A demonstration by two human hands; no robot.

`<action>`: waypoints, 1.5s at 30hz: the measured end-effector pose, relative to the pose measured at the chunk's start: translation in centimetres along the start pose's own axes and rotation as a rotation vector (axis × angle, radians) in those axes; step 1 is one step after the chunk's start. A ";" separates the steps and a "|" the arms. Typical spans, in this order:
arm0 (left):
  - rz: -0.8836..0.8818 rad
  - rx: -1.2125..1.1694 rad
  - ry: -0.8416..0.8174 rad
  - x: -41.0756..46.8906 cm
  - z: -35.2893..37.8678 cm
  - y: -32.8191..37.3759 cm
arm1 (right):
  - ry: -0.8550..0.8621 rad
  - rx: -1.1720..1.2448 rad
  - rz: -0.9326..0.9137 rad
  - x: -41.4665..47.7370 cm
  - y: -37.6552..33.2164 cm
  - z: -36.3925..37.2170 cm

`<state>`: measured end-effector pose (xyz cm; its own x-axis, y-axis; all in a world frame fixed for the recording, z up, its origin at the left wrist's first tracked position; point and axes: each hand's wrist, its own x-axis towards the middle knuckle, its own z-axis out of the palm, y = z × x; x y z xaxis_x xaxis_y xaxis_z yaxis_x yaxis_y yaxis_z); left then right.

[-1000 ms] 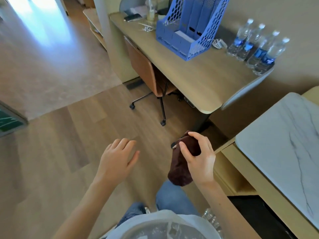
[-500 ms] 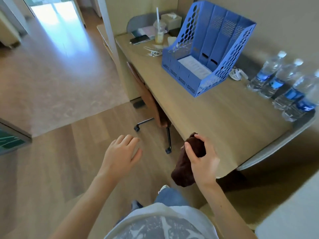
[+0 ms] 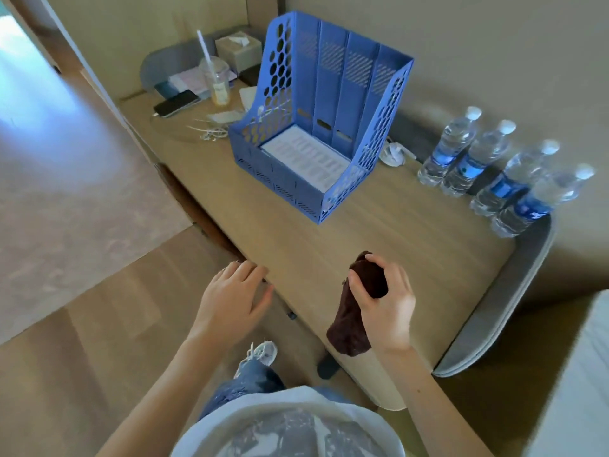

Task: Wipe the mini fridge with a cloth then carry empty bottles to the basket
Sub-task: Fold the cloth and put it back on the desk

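Cloth (image 3: 347, 324): where is it right now?

Start from the big thing. A long wooden desk (image 3: 379, 232) runs along the wall, and the cloth is up above its near end, by the front edge. Whether it touches the wood, I cannot tell.

What stands on the desk?

A blue file rack (image 3: 329, 103) in the middle, with a white sheet (image 3: 306, 159) lying in its tray. To its right, four clear bottles (image 3: 476, 161) with blue labels and white caps stand in a row against the wall. I cannot tell whether they are empty.

And the hands?

The right hand (image 3: 389, 308) has the cloth. Thumb and fingers are curled round its upper part, closed tight on the bunched fabric. The left hand (image 3: 230, 301) holds nothing; its fingers are loosely spread, palm down, at the desk's front edge.

How does the cloth sit in that grip?

A dark brown knob pokes out above the thumb and forefinger. The longer part hangs down out of the fist on the thumb side, ending beside the wrist.

Anything smaller?

A plastic cup (image 3: 217, 82) with a straw and a dark phone (image 3: 176, 103) at the far left end.
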<state>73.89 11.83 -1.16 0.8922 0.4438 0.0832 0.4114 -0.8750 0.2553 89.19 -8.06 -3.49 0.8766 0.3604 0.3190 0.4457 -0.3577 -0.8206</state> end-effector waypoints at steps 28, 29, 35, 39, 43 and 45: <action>0.598 -0.110 -0.282 17.8 5.6 -9.4 | 0.538 -0.040 0.903 0.4 3.4 14.3; 0.600 -0.109 -0.301 17.5 5.9 -9.3 | 0.533 -0.043 0.909 0.0 3.7 14.0; 0.597 -0.142 -0.334 15.8 7.5 -7.9 | 0.453 -0.059 0.884 -0.7 3.8 12.8; 0.606 -0.168 -0.330 14.7 8.8 -6.7 | 0.258 -0.232 0.770 -2.4 3.2 11.1; 0.579 -0.184 -0.369 13.6 10.8 -5.5 | 0.063 -0.504 0.518 -4.4 3.3 9.3; 0.627 -0.157 -0.367 13.0 11.8 -5.2 | -0.039 -0.523 0.443 -5.0 3.7 9.4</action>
<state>85.57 19.83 -12.76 0.9671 -0.2471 -0.0613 -0.2026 -0.8928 0.4024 84.72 -3.12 -12.53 0.9936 0.1114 -0.0196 0.0842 -0.8439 -0.5298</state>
